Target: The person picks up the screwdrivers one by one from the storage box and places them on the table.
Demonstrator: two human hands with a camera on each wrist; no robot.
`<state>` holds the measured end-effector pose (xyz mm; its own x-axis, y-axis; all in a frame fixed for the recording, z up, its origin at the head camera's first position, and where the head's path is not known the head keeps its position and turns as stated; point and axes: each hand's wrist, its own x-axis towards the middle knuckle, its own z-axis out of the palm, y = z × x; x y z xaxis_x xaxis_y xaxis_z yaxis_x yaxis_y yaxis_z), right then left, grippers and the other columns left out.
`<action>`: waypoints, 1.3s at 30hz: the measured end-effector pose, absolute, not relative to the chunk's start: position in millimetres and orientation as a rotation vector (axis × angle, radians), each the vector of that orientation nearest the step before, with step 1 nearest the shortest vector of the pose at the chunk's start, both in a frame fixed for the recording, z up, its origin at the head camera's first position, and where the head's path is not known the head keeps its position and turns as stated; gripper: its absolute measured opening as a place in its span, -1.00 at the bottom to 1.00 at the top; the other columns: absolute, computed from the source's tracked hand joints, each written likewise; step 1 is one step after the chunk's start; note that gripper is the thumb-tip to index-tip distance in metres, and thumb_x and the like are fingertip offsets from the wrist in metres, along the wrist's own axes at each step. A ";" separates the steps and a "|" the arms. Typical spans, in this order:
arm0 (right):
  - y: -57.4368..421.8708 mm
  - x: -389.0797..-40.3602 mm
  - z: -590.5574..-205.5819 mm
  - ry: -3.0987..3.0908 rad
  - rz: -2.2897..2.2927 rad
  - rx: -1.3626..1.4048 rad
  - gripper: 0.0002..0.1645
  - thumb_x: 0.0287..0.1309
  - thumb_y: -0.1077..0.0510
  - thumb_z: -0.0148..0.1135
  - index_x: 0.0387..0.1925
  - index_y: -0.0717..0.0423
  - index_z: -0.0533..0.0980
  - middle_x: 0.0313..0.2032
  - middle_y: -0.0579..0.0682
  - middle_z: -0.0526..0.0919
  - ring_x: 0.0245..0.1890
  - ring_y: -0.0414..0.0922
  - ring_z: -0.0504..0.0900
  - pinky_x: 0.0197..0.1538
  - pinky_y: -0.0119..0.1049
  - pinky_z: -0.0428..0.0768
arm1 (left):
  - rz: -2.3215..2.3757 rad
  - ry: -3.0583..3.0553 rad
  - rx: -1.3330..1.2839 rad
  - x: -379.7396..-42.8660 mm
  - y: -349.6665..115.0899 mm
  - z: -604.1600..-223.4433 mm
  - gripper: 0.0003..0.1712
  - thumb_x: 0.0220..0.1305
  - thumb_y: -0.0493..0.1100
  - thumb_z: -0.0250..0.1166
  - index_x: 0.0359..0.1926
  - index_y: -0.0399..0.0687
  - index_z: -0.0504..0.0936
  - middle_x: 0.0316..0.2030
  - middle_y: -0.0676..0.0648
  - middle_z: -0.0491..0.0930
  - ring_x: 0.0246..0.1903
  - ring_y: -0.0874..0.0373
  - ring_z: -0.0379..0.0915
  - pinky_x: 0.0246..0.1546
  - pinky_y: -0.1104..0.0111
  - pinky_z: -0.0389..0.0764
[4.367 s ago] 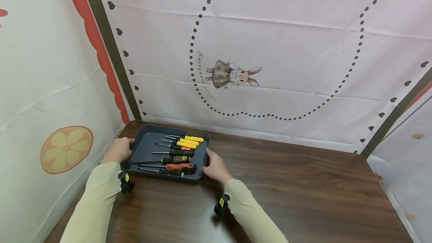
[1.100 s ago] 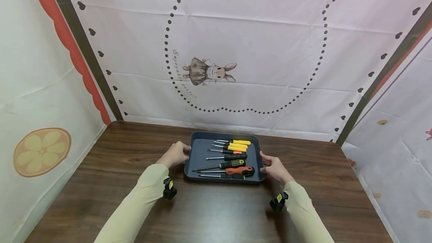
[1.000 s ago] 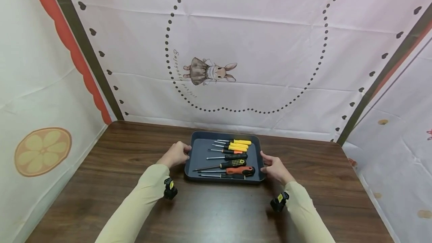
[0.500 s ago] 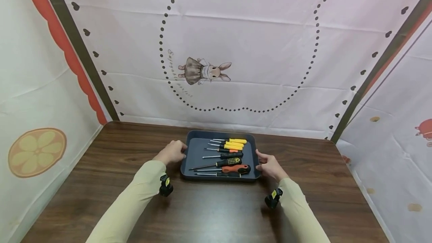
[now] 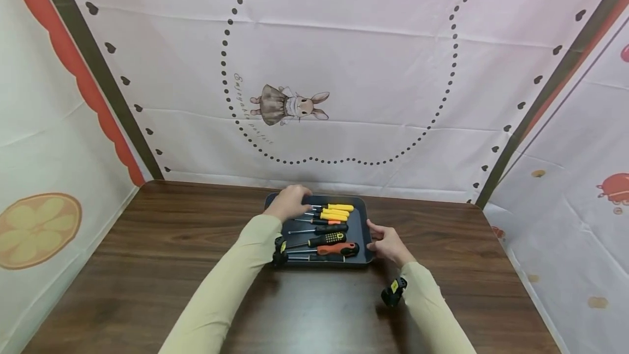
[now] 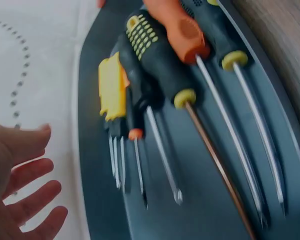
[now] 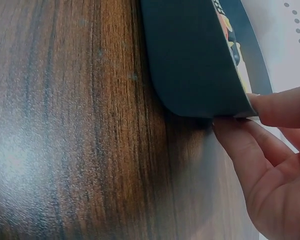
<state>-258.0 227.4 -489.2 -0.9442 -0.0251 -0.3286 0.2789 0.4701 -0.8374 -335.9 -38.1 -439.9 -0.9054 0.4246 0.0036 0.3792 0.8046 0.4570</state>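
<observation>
A dark grey tray (image 5: 358,225) lies on the table with several screwdrivers in a row, handles to the right. At the far end are yellow-handled screwdrivers (image 5: 339,208). Nearer come a plain black screwdriver (image 5: 333,229), one with a yellow-dotted black handle (image 5: 330,240) and an orange-handled one (image 5: 339,248). My left hand (image 5: 289,202) is over the tray's far left corner, near the yellow screwdrivers' shafts; the left wrist view shows its fingers spread and holding nothing. With thumb and fingers, my right hand (image 5: 389,242) pinches the tray's right edge.
The dark brown wooden table (image 5: 432,266) extends to both sides and in front of the tray. A white patterned cloth (image 5: 383,97) hangs close behind the table's back edge, and similar cloths hang at both sides.
The tray has moved from the left back corner to the middle with both hands on it. Since then, my left hand has let go of its left edge and moved rightward over it.
</observation>
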 end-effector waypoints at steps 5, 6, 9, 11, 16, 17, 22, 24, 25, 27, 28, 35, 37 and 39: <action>226.2 -257.3 -491.5 2.419 -1.478 0.224 -0.23 0.01 0.46 0.15 0.29 0.05 0.22 0.06 0.31 0.46 -0.15 -0.01 0.53 -0.29 -0.16 0.59 | 0.739 2.829 0.614 -343.4 -14.9 -448.9 -0.69 0.19 -0.25 0.21 -0.02 -0.19 0.57 -0.02 -0.14 0.53 -0.01 0.02 0.44 -0.02 0.19 0.46; 225.8 -256.6 -492.0 2.420 -1.477 0.222 -0.23 0.01 0.46 0.15 0.29 0.05 0.22 0.06 0.32 0.46 -0.14 0.00 0.53 -0.28 -0.15 0.59 | 0.742 2.825 0.615 -344.5 -11.5 -451.0 -0.70 0.19 -0.25 0.20 -0.03 -0.18 0.57 -0.02 -0.13 0.53 -0.01 0.02 0.44 -0.02 0.19 0.46; 224.7 -255.0 -493.3 2.413 -1.486 0.219 -0.22 0.00 0.46 0.15 0.29 0.05 0.22 0.06 0.33 0.45 -0.15 -0.01 0.53 -0.29 -0.16 0.60 | 0.746 2.804 0.609 -345.7 -3.6 -456.3 -0.71 0.20 -0.26 0.19 -0.03 -0.19 0.57 -0.03 -0.14 0.53 -0.05 0.03 0.46 -0.04 0.20 0.47; 224.4 -254.8 -494.2 2.415 -1.492 0.206 -0.22 0.00 0.46 0.15 0.29 0.05 0.22 0.05 0.33 0.45 -0.17 -0.02 0.54 -0.33 -0.19 0.59 | 0.737 2.797 0.601 -346.7 0.2 -458.7 -0.71 0.21 -0.25 0.19 -0.04 -0.19 0.57 -0.04 -0.14 0.53 -0.12 0.06 0.48 -0.09 0.23 0.50; 224.7 -255.0 -493.5 2.417 -1.506 0.195 -0.22 0.01 0.46 0.15 0.29 0.05 0.22 0.05 0.31 0.47 -0.20 -0.05 0.54 -0.38 -0.24 0.57 | 0.719 2.749 0.559 -351.6 6.2 -463.4 -0.68 0.23 -0.24 0.17 0.01 -0.20 0.54 -0.02 -0.17 0.52 -0.50 0.09 0.57 -0.42 0.34 0.57; 224.7 -254.8 -492.7 2.410 -1.515 0.196 -0.22 0.01 0.47 0.14 0.29 0.06 0.22 0.04 0.31 0.47 -0.20 -0.05 0.54 -0.38 -0.23 0.57 | 0.707 2.742 0.559 -352.9 7.3 -464.4 -0.68 0.23 -0.24 0.17 0.02 -0.20 0.54 -0.02 -0.17 0.52 -0.56 0.10 0.56 -0.45 0.36 0.57; 225.4 -254.0 -490.8 2.365 -1.573 0.208 -0.21 0.00 0.51 0.12 0.29 0.08 0.21 0.05 0.33 0.45 -0.16 -0.02 0.55 -0.33 -0.18 0.60 | 0.630 2.762 0.609 -361.2 12.2 -469.4 -0.68 0.22 -0.24 0.18 0.01 -0.19 0.55 -0.03 -0.15 0.53 -0.36 0.14 0.56 -0.23 0.32 0.56; 225.9 -254.5 -491.1 2.370 -1.575 0.206 -0.21 0.00 0.51 0.12 0.29 0.08 0.21 0.05 0.33 0.45 -0.15 -0.02 0.55 -0.33 -0.18 0.60 | 0.629 2.770 0.612 -363.4 15.1 -471.0 -0.68 0.21 -0.25 0.19 0.00 -0.19 0.56 -0.03 -0.15 0.54 -0.22 0.09 0.53 -0.17 0.26 0.54; 226.2 -254.6 -491.3 2.373 -1.575 0.204 -0.20 0.00 0.51 0.13 0.29 0.08 0.21 0.05 0.33 0.46 -0.15 -0.02 0.55 -0.34 -0.18 0.60 | 0.628 2.773 0.613 -364.6 16.9 -471.8 -0.68 0.21 -0.25 0.19 0.00 -0.19 0.56 -0.03 -0.14 0.54 -0.16 0.06 0.51 -0.15 0.25 0.53; 227.1 -255.4 -492.7 2.381 -1.575 0.198 -0.20 0.00 0.51 0.13 0.29 0.08 0.21 0.05 0.33 0.46 -0.14 -0.02 0.55 -0.35 -0.19 0.59 | 0.626 2.773 0.609 -366.3 20.6 -473.4 -0.68 0.21 -0.25 0.19 0.01 -0.19 0.56 -0.03 -0.14 0.54 -0.12 0.04 0.50 -0.15 0.24 0.53; 227.5 -255.6 -493.2 2.384 -1.575 0.193 -0.20 -0.01 0.51 0.13 0.29 0.08 0.21 0.05 0.33 0.46 -0.14 -0.02 0.55 -0.36 -0.19 0.59 | 0.623 2.773 0.609 -366.9 22.7 -473.9 -0.68 0.21 -0.25 0.19 0.01 -0.19 0.55 -0.03 -0.14 0.54 -0.11 0.04 0.49 -0.15 0.24 0.54; 229.3 -258.7 -497.3 2.387 -1.582 0.187 -0.20 -0.01 0.51 0.13 0.29 0.07 0.21 0.04 0.32 0.47 -0.16 -0.04 0.55 -0.37 -0.21 0.59 | 0.621 2.746 0.608 -370.5 33.9 -478.0 -0.69 0.22 -0.29 0.16 0.00 -0.20 0.56 -0.05 -0.14 0.55 -0.10 0.03 0.48 -0.11 0.22 0.52; 229.4 -259.2 -497.6 2.386 -1.584 0.186 -0.20 -0.01 0.50 0.14 0.29 0.06 0.21 0.05 0.32 0.47 -0.14 -0.03 0.55 -0.37 -0.21 0.59 | 0.592 2.755 0.599 -371.2 35.8 -480.2 -0.70 0.23 -0.30 0.14 0.00 -0.19 0.56 -0.06 -0.13 0.55 -0.10 0.04 0.48 -0.12 0.23 0.52; 229.7 -259.6 -497.8 2.385 -1.583 0.175 -0.20 0.00 0.50 0.13 0.29 0.08 0.21 0.05 0.33 0.46 -0.12 -0.01 0.55 -0.36 -0.20 0.60 | 0.543 2.780 0.607 -372.0 37.6 -482.8 -0.72 0.24 -0.32 0.12 -0.02 -0.19 0.57 -0.08 -0.12 0.56 -0.13 0.06 0.49 -0.14 0.25 0.53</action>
